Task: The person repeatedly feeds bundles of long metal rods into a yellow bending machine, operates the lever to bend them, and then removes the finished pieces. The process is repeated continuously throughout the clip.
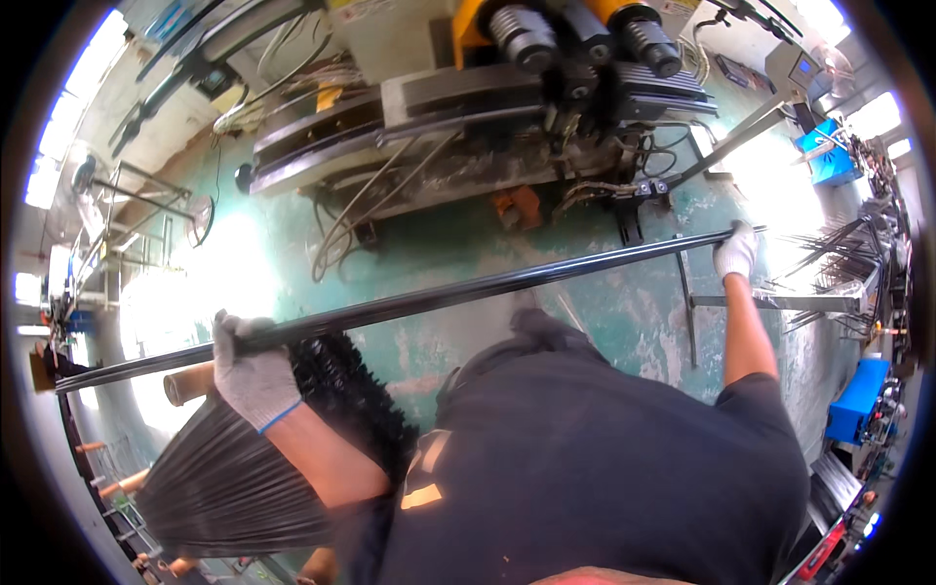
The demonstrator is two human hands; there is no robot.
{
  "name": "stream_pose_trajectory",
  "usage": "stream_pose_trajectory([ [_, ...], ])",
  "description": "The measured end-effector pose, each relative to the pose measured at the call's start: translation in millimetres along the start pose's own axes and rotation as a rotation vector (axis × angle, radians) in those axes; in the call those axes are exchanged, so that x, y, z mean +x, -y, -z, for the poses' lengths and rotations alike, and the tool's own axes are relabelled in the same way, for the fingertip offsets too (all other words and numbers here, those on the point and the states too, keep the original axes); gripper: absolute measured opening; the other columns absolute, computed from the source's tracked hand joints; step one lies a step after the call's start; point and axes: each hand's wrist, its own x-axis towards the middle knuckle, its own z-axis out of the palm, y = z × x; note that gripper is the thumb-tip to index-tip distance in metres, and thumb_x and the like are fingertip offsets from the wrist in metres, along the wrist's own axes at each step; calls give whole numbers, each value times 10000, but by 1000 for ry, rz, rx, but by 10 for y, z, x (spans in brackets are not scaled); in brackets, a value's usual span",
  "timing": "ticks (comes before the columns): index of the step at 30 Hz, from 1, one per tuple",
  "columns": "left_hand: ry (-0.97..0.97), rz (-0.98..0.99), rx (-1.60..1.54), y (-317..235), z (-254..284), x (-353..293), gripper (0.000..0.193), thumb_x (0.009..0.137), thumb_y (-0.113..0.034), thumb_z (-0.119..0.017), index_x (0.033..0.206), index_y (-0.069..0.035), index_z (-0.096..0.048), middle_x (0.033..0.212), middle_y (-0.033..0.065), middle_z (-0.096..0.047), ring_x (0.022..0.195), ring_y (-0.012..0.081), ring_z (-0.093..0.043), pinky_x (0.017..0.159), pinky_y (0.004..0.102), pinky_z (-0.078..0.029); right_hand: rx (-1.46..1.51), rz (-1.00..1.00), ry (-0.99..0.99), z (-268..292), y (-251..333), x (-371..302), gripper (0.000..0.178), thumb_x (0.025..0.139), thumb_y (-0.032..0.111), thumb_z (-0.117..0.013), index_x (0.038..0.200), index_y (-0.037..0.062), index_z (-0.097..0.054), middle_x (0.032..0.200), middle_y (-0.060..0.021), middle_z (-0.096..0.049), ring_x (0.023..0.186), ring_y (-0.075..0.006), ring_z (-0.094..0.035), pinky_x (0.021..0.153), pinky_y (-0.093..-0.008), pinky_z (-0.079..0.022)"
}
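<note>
Plainly, left hand (255,375) and right hand (736,253), both gloved, clasped around a long black bar (487,286).

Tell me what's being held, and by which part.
A long dark bar: left hand grips it short of the left end, right hand near the right end.

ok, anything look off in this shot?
Mostly the floor: its green coating looks patchy and worn, with pale blotches below the right half of the dark bar. Loose cables also loop down below the machine, a possible snag. The bar, held by left hand and right hand, shows no obvious damage.
</note>
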Motion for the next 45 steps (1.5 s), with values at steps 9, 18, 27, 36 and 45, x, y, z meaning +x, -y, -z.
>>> stream_pose_trajectory([
  [9, 213, 200, 214, 1932, -1276, 606, 218, 945, -36, -651, 1150, 32, -624, 1032, 138, -699, 1003, 306, -676, 1102, 522, -466, 2275, -1065, 370, -643, 1753, 219, 157, 1025, 55, -540, 1144, -22, -606, 1097, -154, -678, 1111, -352, -663, 1062, -606, -507],
  [18, 188, 67, -50, 936, -731, 1872, 279, 973, 7, -558, 1214, 146, -566, 1157, 213, -621, 1117, 306, -603, 1148, 521, -430, 2038, -894, 29, -759, 1991, 1049, 251, 1021, 151, -657, 1152, -37, -556, 985, -173, -674, 904, -338, -700, 847, -488, -615],
  [27, 288, 157, 423, 1388, -369, 2386, 281, 1059, -206, -561, 1151, 43, -651, 1172, 171, -677, 1193, 333, -607, 1138, 474, -435, 2021, -781, 154, -1029, 2912, 1194, 235, 1012, 79, -613, 1202, -57, -641, 1099, -168, -711, 976, -302, -694, 878, -454, -573],
  [36, 164, 14, 846, 1748, -313, 2849, 296, 1076, -230, -538, 1105, 43, -649, 1098, 153, -682, 1099, 278, -637, 1077, 454, -494, 1685, -911, -121, -1373, 3514, 1454, 341, 940, 148, -722, 1256, 35, -661, 1103, -74, -729, 962, -204, -686, 821, -374, -550],
  [45, -32, 365, 391, 2308, -578, 2858, 409, 1118, -275, -459, 1188, 108, -584, 1230, 250, -623, 1207, 337, -594, 1150, 493, -455, 1462, -789, 131, -1903, 3449, 1496, 202, 974, 162, -544, 1074, 40, -670, 906, -102, -686, 758, -248, -671, 645, -394, -534],
])
